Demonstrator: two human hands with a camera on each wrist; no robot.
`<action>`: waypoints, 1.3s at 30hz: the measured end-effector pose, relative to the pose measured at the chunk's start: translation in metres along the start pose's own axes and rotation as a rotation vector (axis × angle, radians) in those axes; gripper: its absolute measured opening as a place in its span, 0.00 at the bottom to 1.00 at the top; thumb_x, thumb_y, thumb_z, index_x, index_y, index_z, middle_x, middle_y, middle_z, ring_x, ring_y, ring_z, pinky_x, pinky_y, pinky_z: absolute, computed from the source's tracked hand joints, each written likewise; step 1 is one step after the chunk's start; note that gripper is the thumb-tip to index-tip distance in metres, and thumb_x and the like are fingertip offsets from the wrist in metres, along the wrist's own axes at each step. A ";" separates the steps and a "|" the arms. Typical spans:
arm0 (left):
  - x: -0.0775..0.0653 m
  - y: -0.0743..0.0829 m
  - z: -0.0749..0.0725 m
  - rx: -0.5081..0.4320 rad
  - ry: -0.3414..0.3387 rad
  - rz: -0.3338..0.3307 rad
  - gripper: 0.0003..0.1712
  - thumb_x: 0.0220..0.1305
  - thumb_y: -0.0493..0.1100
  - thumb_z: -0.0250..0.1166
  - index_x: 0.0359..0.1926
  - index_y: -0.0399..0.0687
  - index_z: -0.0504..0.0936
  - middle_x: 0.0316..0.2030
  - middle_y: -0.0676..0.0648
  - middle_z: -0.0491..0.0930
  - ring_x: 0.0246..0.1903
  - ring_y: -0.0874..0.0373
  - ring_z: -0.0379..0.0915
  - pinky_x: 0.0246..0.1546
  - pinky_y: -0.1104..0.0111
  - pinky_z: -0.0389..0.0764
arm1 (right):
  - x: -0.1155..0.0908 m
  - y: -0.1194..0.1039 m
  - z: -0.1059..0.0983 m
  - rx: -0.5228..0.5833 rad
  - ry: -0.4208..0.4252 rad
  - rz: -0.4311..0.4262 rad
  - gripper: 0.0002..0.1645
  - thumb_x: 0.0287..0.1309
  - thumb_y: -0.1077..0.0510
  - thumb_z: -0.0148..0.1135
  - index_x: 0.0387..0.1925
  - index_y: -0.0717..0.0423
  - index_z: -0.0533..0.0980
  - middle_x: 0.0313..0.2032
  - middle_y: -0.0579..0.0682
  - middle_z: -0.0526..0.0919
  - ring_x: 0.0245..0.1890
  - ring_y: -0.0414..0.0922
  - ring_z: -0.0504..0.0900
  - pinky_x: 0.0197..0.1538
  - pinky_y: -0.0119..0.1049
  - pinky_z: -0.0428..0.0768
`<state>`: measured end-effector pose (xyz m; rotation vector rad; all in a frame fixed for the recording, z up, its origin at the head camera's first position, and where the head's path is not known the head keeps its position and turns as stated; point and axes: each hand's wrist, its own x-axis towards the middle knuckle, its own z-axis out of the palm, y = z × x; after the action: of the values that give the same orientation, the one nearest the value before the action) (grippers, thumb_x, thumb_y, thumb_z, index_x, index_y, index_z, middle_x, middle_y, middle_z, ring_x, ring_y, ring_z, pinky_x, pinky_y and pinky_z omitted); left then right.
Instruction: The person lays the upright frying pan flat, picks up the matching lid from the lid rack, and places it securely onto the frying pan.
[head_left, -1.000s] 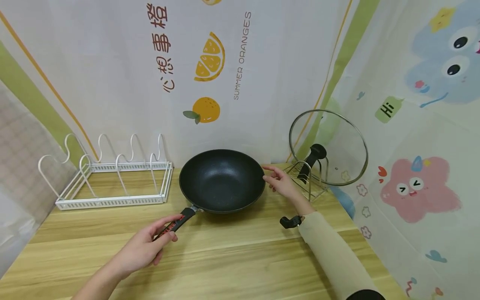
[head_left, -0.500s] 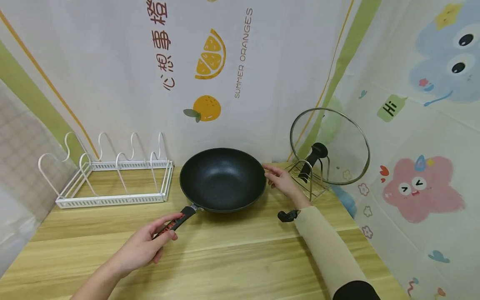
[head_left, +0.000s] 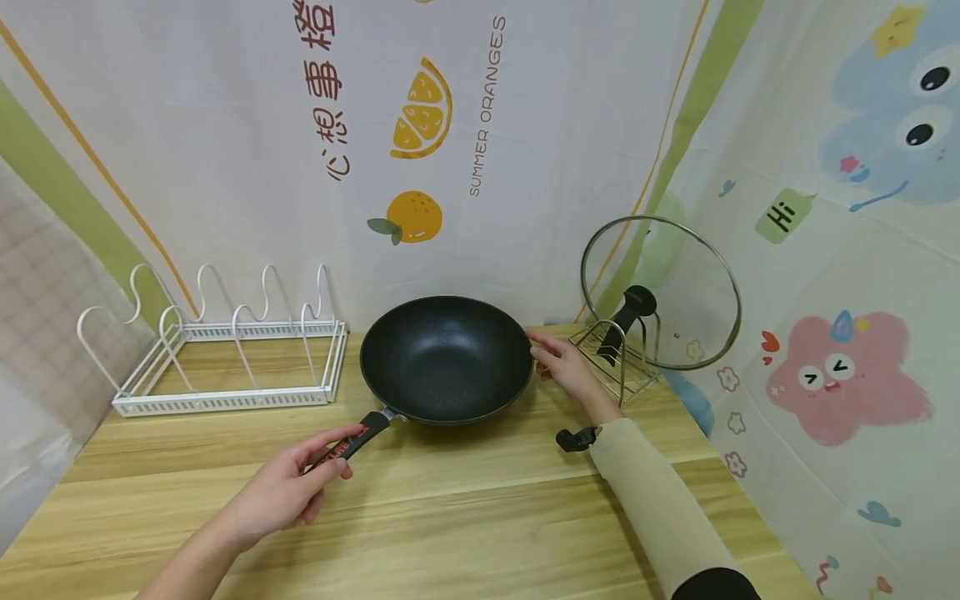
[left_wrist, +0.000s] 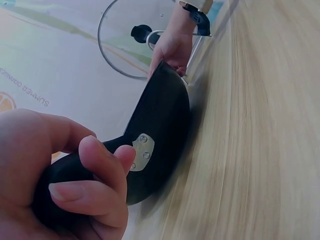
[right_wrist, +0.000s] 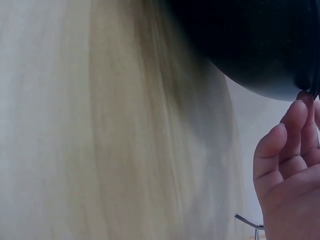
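A black wok (head_left: 446, 367) is at the middle back of the table, its inside facing up and its handle (head_left: 372, 423) pointing front left. My left hand (head_left: 281, 492) grips that handle, and in the left wrist view its fingers (left_wrist: 92, 197) curl round it below the riveted bracket (left_wrist: 143, 152). At the opposite side, my right hand (head_left: 564, 367) pinches the wok's rim with its fingertips. The right wrist view has these fingers (right_wrist: 295, 117) right at the rim, under the dark outer wall (right_wrist: 260, 50).
A white wire rack (head_left: 225, 403) stands at the back left. Behind my right hand, a glass lid (head_left: 686, 292) with a black knob leans upright in a small wire stand (head_left: 621, 375). Printed curtains (head_left: 525, 125) hang close behind the wooden table (head_left: 465, 533).
Almost nothing differs. Over the last second the wok and right hand appear a few pixels higher and further right, along with a slight shift of the whole view; both holds are the same.
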<state>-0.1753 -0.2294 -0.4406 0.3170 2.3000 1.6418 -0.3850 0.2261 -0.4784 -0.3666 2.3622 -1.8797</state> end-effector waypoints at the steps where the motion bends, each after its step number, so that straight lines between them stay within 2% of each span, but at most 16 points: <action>1: 0.000 0.000 -0.001 -0.002 -0.003 0.000 0.31 0.83 0.45 0.63 0.81 0.49 0.69 0.49 0.36 0.82 0.17 0.60 0.71 0.16 0.71 0.71 | 0.000 0.000 0.000 0.010 0.001 0.001 0.29 0.85 0.59 0.56 0.81 0.57 0.70 0.34 0.47 0.74 0.31 0.41 0.72 0.37 0.35 0.75; 17: 0.003 -0.003 -0.010 -0.040 -0.037 -0.005 0.32 0.83 0.43 0.62 0.83 0.49 0.68 0.47 0.37 0.82 0.16 0.63 0.68 0.15 0.76 0.64 | -0.006 0.000 0.003 0.061 0.031 0.028 0.30 0.84 0.58 0.58 0.81 0.57 0.70 0.34 0.46 0.73 0.31 0.40 0.71 0.38 0.35 0.75; 23: 0.005 -0.006 -0.016 -0.051 -0.055 -0.005 0.33 0.82 0.44 0.63 0.83 0.50 0.68 0.47 0.39 0.83 0.16 0.63 0.67 0.14 0.77 0.62 | -0.009 -0.002 0.004 0.047 0.053 0.045 0.29 0.84 0.57 0.59 0.80 0.53 0.72 0.35 0.49 0.73 0.31 0.41 0.72 0.37 0.34 0.76; 33: 0.009 -0.008 -0.027 -0.064 -0.098 -0.003 0.31 0.85 0.43 0.60 0.83 0.48 0.68 0.47 0.39 0.82 0.15 0.63 0.65 0.13 0.75 0.62 | -0.013 -0.003 0.005 0.035 0.065 0.049 0.29 0.83 0.58 0.60 0.80 0.54 0.72 0.31 0.43 0.76 0.29 0.39 0.73 0.37 0.34 0.76; 39: 0.010 -0.008 -0.032 -0.058 -0.110 0.010 0.31 0.85 0.43 0.59 0.82 0.47 0.69 0.47 0.39 0.82 0.15 0.63 0.65 0.13 0.75 0.62 | -0.017 -0.005 0.008 0.036 0.095 0.063 0.29 0.82 0.58 0.61 0.79 0.53 0.74 0.32 0.45 0.77 0.29 0.39 0.74 0.35 0.31 0.77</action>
<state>-0.1963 -0.2564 -0.4399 0.3963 2.1696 1.6500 -0.3658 0.2221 -0.4761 -0.2015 2.3654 -1.9499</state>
